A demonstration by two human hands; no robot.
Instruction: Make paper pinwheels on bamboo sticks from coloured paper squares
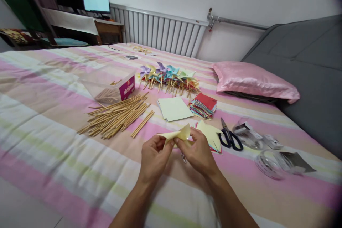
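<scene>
Both hands meet over the near part of the bed, pinching one pale yellow paper piece (183, 133) whose corners are bent inward. My left hand (155, 155) grips its left side with thumb and fingers. On the other side, my right hand (199, 151) holds it, thumb close to the left thumb. A small shiny item (184, 157) shows just below the hands; I cannot make out what it is. Right of my right hand lie cut yellow paper squares (210, 133) with slits, beside black-handled scissors (229, 139). Farther off lies a stack of pale paper sheets (175, 108).
Wooden sticks (114, 119) lie in a loose pile at left, by a clear plastic box (107, 82). Finished paper pinwheels (168, 74) lie behind. A coloured paper stack (203, 105), clear round containers (272, 164) and a pink pillow (253, 80) are to the right.
</scene>
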